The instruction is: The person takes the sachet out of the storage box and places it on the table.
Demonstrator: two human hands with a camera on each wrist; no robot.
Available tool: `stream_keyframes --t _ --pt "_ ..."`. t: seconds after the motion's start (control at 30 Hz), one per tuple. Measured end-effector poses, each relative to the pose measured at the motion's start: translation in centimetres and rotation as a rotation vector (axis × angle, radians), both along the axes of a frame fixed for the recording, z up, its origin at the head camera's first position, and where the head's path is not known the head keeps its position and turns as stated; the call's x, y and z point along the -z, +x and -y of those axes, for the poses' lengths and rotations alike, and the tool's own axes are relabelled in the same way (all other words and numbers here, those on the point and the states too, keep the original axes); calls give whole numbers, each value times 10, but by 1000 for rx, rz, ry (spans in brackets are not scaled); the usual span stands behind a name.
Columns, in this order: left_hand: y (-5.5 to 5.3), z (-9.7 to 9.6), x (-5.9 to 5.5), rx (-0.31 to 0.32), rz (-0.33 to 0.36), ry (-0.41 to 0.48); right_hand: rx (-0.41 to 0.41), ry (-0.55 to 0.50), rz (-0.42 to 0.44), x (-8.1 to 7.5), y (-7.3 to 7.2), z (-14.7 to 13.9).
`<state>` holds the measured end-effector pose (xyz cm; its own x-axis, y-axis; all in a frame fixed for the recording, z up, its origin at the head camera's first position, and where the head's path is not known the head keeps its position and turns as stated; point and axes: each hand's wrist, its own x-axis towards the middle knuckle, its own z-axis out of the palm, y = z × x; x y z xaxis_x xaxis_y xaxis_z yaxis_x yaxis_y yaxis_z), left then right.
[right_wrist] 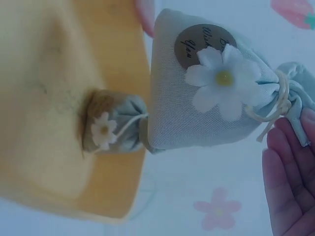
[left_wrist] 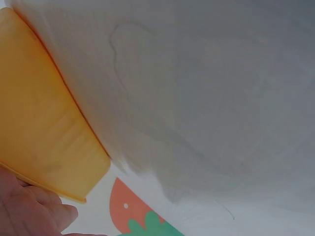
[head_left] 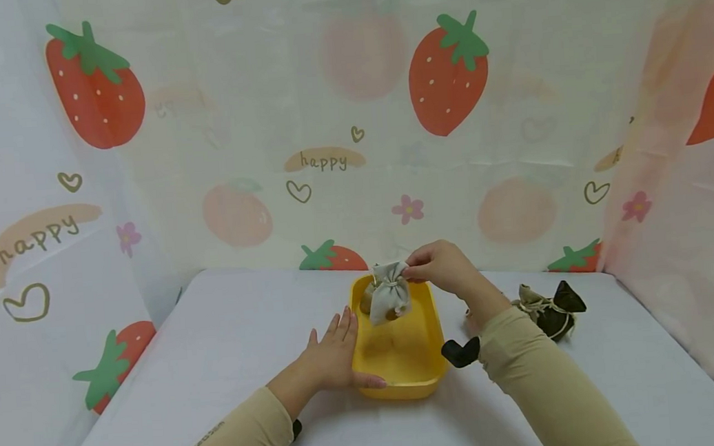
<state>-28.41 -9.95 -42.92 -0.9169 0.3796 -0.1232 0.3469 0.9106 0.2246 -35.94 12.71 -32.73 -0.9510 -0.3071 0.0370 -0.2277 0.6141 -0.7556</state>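
My right hand (head_left: 444,269) pinches the gathered top of a pale grey drawstring sachet (head_left: 390,295), which hangs over the far part of a yellow plastic tub (head_left: 397,358). A white flower (right_wrist: 224,78) and a round brown label (right_wrist: 197,44) decorate the sachet's front. Inside the tub, at its far end, sits another sachet (right_wrist: 115,123) with a small white flower, partly hidden behind the held one in the head view. Fingers spread, my left hand (head_left: 335,359) rests against the tub's left side, its thumb over the near rim.
Right of the tub, beyond my right forearm, lie dark brown and tan drawstring sachets (head_left: 552,313), partly covered by the sleeve. The white table (head_left: 235,349) meets a strawberry-printed cloth backdrop (head_left: 322,80) at the back and sides.
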Motion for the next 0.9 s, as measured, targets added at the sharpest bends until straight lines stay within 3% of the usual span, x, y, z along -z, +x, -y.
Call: stream_keyframes --t 0.27,0.5,0.9 --pt "0 0 0 -9 -1 -5 25 -40 -5 -8 10 -24" --pt "1 -1 -1 -12 0 -22 45 5 -57 -11 20 -49" --pt "2 -2 -3 -13 8 -13 116 25 -75 -9 37 -91"
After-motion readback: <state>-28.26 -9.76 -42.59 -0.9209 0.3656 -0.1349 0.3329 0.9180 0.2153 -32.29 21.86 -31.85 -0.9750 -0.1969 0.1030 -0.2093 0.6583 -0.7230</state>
